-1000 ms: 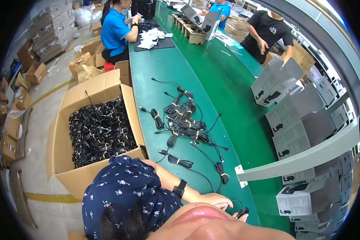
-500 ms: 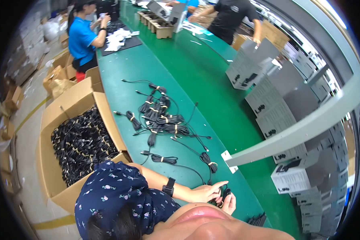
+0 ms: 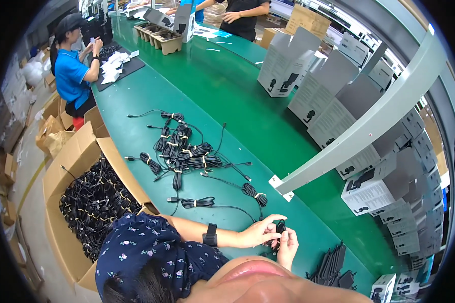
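Observation:
Both my hands meet over the near edge of the green table (image 3: 227, 96). My left hand (image 3: 258, 233), with a black watch on its wrist, and my right hand (image 3: 288, 248) together hold a small black coiled cable (image 3: 280, 228). Its loose end trails left across the table to a tied bundle (image 3: 197, 202). Another tied coil (image 3: 254, 192) lies just beyond my hands. Farther out is a heap of bundled black cables (image 3: 187, 151).
An open cardboard box (image 3: 78, 156) full of black cable bundles stands at my left. Black adapters (image 3: 333, 267) lie at my right. White cartons (image 3: 374, 189) are stacked behind a grey metal beam (image 3: 369, 121). A person in blue (image 3: 71, 73) works farther left, others stand at the far end.
My hands have come up from the lower edge and sit closer together around the coiled cable. The view has shifted, so the cable heap and box sit differently in the picture.

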Demonstrator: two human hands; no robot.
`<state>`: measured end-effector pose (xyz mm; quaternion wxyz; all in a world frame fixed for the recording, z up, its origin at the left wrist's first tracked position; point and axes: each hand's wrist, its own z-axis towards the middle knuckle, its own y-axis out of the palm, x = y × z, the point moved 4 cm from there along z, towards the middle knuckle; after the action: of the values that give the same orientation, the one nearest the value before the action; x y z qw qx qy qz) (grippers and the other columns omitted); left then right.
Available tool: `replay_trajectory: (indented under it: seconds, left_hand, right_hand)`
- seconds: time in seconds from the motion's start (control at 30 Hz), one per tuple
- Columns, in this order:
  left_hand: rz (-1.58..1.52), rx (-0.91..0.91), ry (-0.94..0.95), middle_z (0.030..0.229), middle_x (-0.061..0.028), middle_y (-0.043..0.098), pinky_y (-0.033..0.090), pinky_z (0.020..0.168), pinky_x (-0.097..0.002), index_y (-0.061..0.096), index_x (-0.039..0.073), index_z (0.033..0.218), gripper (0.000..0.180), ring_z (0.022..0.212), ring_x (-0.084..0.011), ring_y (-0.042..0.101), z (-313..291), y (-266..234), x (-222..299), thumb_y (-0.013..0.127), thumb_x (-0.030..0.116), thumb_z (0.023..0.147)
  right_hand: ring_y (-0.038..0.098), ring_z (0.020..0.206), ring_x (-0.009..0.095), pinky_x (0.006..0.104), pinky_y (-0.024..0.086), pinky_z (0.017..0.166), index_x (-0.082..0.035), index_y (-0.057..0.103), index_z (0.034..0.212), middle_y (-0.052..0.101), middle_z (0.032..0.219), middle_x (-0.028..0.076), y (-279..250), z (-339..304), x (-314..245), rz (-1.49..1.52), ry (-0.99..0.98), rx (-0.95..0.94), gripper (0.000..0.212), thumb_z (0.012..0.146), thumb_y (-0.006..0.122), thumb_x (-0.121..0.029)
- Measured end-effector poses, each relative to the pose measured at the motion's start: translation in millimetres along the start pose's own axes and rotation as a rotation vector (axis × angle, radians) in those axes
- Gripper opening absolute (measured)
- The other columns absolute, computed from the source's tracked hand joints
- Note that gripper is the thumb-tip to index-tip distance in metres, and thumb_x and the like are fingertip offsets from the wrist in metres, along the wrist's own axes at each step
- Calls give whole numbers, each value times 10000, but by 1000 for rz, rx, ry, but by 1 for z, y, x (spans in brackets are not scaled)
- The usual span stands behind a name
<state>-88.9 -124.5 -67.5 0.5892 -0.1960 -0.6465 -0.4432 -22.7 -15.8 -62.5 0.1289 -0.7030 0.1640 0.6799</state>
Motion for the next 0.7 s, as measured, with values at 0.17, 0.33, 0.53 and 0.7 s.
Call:
replay_trajectory:
  seconds: [0.17, 0.33, 0.53, 0.7]
  left_hand:
    - [49, 77, 40, 673, -15, 506, 401, 485, -198, 287, 91, 1292, 457, 604, -78, 531, 0, -3, 2, 513, 114, 896]
    - [39, 85, 56, 668, -14, 504, 385, 452, -192, 292, 92, 1278, 432, 586, -75, 513, 1, -3, 0, 502, 119, 901]
    - [85, 86, 58, 673, -21, 484, 393, 479, -202, 285, 99, 1283, 401, 577, -76, 478, 4, -4, 3, 452, 113, 919]
    - [95, 98, 80, 643, -29, 462, 403, 499, -248, 280, 101, 1285, 382, 537, -106, 466, 5, -4, -3, 416, 152, 932]
  right_hand:
    - [458, 496, 46, 178, 357, 436, -38, 428, 951, 522, 636, 12, 5, 3, 5, -67, -49, -77, 199, 927, 475, -229]
    - [489, 511, 68, 181, 361, 445, -30, 428, 962, 536, 634, 25, 2, 4, 11, -27, -39, -78, 198, 912, 506, -206]
    - [492, 509, 71, 173, 354, 441, -27, 450, 965, 557, 639, 35, -2, 2, 3, 14, -142, 27, 171, 907, 510, -177]
    - [495, 507, 73, 173, 357, 441, -35, 448, 971, 555, 642, 38, -5, 2, -1, 53, -118, 106, 171, 910, 501, -185]
